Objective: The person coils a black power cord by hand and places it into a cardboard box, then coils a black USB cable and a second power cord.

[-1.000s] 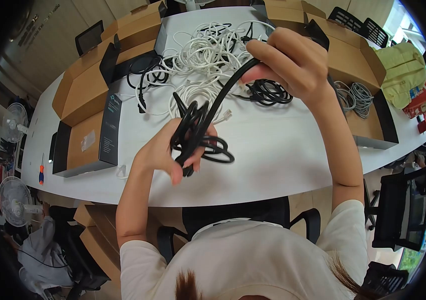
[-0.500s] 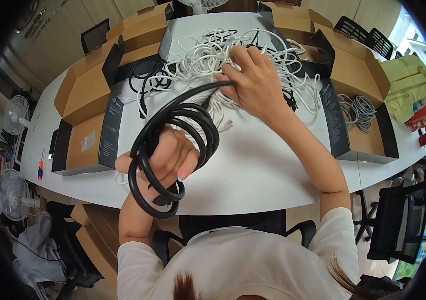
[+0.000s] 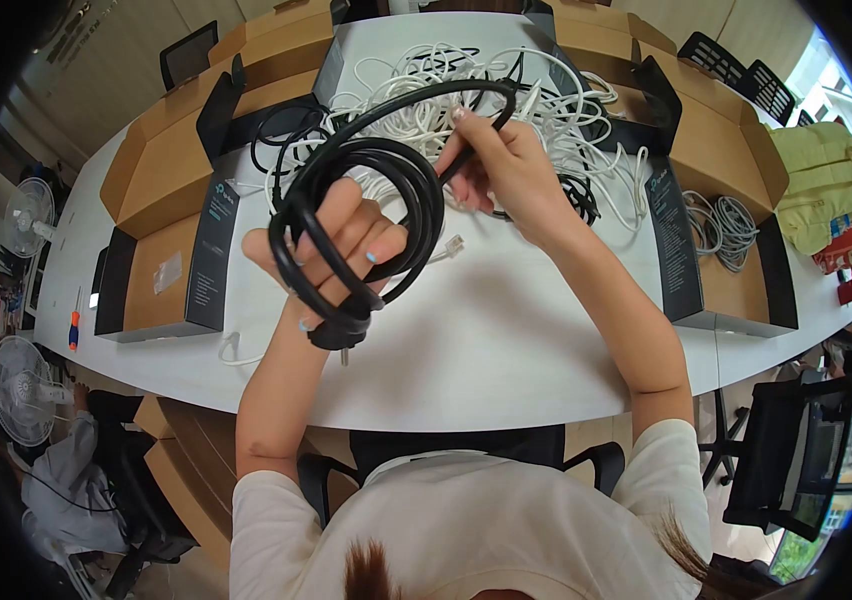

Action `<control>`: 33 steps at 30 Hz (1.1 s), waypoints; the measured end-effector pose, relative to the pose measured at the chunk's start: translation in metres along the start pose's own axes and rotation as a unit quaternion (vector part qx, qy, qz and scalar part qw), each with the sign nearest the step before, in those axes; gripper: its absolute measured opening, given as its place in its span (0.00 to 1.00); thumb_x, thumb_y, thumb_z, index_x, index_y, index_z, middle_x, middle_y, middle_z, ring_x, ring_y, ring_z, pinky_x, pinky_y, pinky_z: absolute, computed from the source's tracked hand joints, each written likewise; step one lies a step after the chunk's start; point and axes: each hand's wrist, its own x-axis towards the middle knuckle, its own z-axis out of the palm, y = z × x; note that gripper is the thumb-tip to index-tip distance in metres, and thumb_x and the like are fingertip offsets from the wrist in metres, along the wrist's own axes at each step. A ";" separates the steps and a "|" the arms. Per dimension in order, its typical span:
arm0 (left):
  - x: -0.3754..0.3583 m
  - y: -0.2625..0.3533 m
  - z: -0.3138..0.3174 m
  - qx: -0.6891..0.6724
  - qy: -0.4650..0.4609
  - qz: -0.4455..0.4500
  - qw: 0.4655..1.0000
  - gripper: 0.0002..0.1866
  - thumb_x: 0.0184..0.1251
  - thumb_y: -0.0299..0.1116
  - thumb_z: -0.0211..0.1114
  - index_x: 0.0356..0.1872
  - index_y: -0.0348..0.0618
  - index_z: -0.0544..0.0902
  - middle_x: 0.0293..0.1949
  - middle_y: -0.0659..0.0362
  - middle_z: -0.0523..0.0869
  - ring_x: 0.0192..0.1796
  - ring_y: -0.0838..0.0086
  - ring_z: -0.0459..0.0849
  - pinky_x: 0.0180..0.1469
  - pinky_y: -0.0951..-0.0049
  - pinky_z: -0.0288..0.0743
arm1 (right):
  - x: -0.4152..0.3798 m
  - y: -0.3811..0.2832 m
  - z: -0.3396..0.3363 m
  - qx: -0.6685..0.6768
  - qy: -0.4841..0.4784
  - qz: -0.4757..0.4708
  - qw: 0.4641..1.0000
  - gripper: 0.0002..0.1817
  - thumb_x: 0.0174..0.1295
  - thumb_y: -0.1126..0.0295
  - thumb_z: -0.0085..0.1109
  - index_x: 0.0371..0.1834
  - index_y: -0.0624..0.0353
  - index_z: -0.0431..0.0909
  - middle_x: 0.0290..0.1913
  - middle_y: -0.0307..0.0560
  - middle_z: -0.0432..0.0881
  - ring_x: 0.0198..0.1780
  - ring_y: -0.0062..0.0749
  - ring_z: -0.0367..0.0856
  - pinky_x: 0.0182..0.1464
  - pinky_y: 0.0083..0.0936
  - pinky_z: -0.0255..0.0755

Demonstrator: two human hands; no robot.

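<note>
Since the earlier frame, your left hand [image 3: 344, 240] has moved higher in the view with its coil, and the stretch of black power cable [image 3: 428, 205] going to your right hand [image 3: 511, 180] now makes a rounder arch. Your left fingers are curled through the loops and grip them; the plug [image 3: 331, 335] hangs below this hand, with its pins showing. Your right thumb and fingers are closed on the cable's other part. All this is above the white table [image 3: 546, 350], just before the tangled white network cables [image 3: 386, 112], between the open cardboard boxes [image 3: 146, 292].
</note>
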 end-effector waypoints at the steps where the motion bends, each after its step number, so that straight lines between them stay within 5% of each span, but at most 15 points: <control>1: -0.003 -0.001 -0.003 0.005 0.015 -0.006 1.000 0.12 0.49 0.36 0.63 0.22 0.45 0.68 0.06 0.69 0.70 0.09 0.77 0.75 0.50 0.83 0.63 | 0.000 0.001 0.000 0.005 0.019 -0.018 1.000 0.27 0.70 0.57 0.40 0.21 0.65 0.78 0.11 0.40 0.72 0.11 0.16 0.66 0.14 0.14 0.57; 4: -0.008 -0.005 -0.004 0.068 0.050 -0.052 0.995 0.09 0.41 0.33 0.59 0.23 0.43 0.69 0.06 0.68 0.70 0.11 0.74 0.77 0.49 0.85 0.64 | 0.004 0.007 -0.002 0.028 0.083 -0.067 0.994 0.27 0.70 0.55 0.40 0.21 0.63 0.77 0.11 0.37 0.69 0.11 0.14 0.62 0.14 0.13 0.49; 9: -0.016 -0.019 -0.009 0.127 0.052 -0.097 0.986 0.12 0.42 0.34 0.59 0.24 0.40 0.67 0.05 0.68 0.67 0.11 0.73 0.77 0.49 0.86 0.65 | 0.006 0.005 -0.008 0.039 0.102 -0.096 0.989 0.28 0.70 0.59 0.41 0.15 0.64 0.75 0.12 0.39 0.71 0.13 0.16 0.64 0.17 0.14 0.55; 13: -0.023 -0.026 -0.005 0.154 0.163 -0.076 0.972 0.14 0.41 0.35 0.61 0.24 0.43 0.65 0.06 0.68 0.67 0.12 0.74 0.75 0.51 0.81 0.66 | 0.006 0.009 -0.007 0.031 0.115 -0.090 0.989 0.27 0.70 0.57 0.42 0.16 0.62 0.72 0.09 0.34 0.63 0.10 0.14 0.57 0.14 0.12 0.49; 18: -0.030 -0.026 0.002 0.271 0.305 -0.098 0.908 0.16 0.42 0.33 0.65 0.31 0.42 0.70 0.18 0.62 0.76 0.23 0.76 0.79 0.62 0.67 0.66 | 0.009 0.013 -0.013 0.055 0.102 -0.087 0.989 0.25 0.69 0.56 0.44 0.16 0.61 0.71 0.11 0.34 0.65 0.12 0.13 0.58 0.14 0.13 0.48; 21: -0.030 -0.023 0.011 0.356 0.368 -0.097 0.853 0.18 0.42 0.32 0.65 0.34 0.38 0.71 0.20 0.59 0.77 0.24 0.74 0.81 0.59 0.65 0.69 | 0.009 0.017 -0.012 0.073 0.106 -0.052 0.990 0.25 0.69 0.56 0.44 0.16 0.60 0.70 0.12 0.34 0.66 0.12 0.13 0.58 0.15 0.12 0.49; 22: -0.031 -0.026 0.012 0.449 0.397 -0.085 0.796 0.15 0.47 0.30 0.64 0.36 0.36 0.73 0.20 0.57 0.78 0.26 0.72 0.82 0.47 0.69 0.76 | 0.008 0.016 -0.011 0.079 0.110 -0.053 0.989 0.25 0.69 0.56 0.45 0.15 0.60 0.70 0.12 0.34 0.66 0.12 0.12 0.58 0.15 0.13 0.48; 26: -0.028 -0.029 0.010 0.568 0.436 -0.029 0.697 0.06 0.59 0.26 0.59 0.34 0.33 0.75 0.22 0.58 0.78 0.27 0.76 0.82 0.27 0.82 0.71 | 0.005 0.018 -0.009 0.093 0.094 -0.008 0.991 0.25 0.68 0.56 0.46 0.15 0.59 0.71 0.11 0.33 0.65 0.12 0.13 0.56 0.15 0.14 0.46; 29: -0.031 -0.038 0.006 0.627 0.426 -0.031 0.652 0.09 0.61 0.27 0.59 0.38 0.32 0.74 0.27 0.60 0.78 0.29 0.79 0.82 0.29 0.83 0.72 | 0.000 0.016 0.007 0.082 0.140 0.021 0.986 0.22 0.63 0.61 0.45 0.14 0.63 0.73 0.12 0.34 0.66 0.14 0.15 0.58 0.18 0.15 0.49; 33: -0.023 -0.048 0.003 0.593 0.432 -0.027 0.679 0.10 0.64 0.31 0.57 0.39 0.33 0.74 0.28 0.61 0.78 0.33 0.80 0.81 0.34 0.82 0.73 | 0.003 0.026 0.000 0.118 0.120 0.067 0.983 0.19 0.61 0.63 0.45 0.15 0.61 0.72 0.14 0.35 0.66 0.16 0.16 0.58 0.20 0.16 0.52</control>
